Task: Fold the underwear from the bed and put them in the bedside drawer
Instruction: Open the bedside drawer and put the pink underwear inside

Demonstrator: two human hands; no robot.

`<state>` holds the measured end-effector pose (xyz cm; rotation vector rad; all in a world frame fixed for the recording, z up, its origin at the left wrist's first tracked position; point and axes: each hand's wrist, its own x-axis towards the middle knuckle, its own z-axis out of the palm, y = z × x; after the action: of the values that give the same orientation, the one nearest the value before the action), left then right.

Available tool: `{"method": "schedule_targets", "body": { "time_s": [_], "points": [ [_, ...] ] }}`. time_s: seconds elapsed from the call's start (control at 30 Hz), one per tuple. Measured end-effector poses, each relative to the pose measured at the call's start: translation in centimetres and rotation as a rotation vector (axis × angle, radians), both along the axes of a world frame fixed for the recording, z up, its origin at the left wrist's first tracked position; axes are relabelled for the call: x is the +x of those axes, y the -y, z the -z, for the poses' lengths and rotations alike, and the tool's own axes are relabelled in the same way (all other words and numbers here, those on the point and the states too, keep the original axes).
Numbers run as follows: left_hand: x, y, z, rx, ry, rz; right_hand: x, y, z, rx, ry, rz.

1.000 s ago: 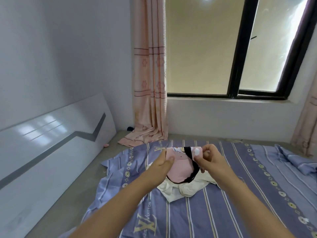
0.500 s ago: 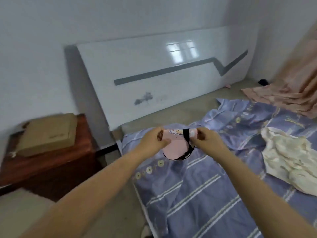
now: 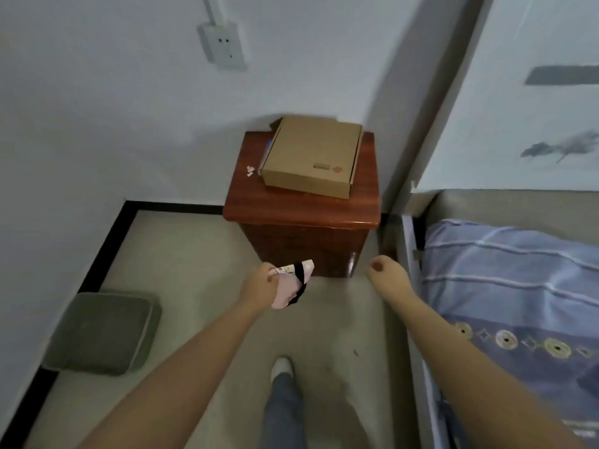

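Pink folded underwear (image 3: 293, 285) hangs pinched in the left hand's (image 3: 261, 283) grip, near the wooden bedside cabinet (image 3: 301, 218). Right hand (image 3: 387, 273) reaches empty, fingers curled. Carrying step; the drawer, seemingly closed, likely needs opening next.

Left hand (image 3: 259, 283) grips pink underwear (image 3: 290, 288) before bedside cabinet (image 3: 301, 218); right hand (image 3: 387, 275) seemingly empty
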<state>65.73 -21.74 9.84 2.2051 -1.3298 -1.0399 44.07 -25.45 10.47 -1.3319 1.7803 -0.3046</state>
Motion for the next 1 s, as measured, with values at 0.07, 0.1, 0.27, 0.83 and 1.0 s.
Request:
{"method": "schedule_targets", "body": {
  "time_s": [0.07,0.1,0.27,0.83,1.0],
  "points": [
    [4.0,2.5,3.8,0.012,0.054,-0.067,3.0,2.8,3.8,0.063,0.003,0.15],
    [5.3,3.5,5.4,0.028,0.061,-0.081,3.8,3.8,5.5,0.097,0.004,0.221],
    [9.1,9.5,14.2,0.034,0.024,-0.104,6.6,9.3,14.5,0.115,0.131,0.509],
    [12.4,17.2,23.1,-0.379,0.065,-0.175,7.4,16.3,22.7,-0.386,0.275,0.887],
    [13.3,12.8,23.3,-0.272,-0.006,-0.16,6.4,11.8,22.7,-0.315,0.255,0.878]
  ]
}}
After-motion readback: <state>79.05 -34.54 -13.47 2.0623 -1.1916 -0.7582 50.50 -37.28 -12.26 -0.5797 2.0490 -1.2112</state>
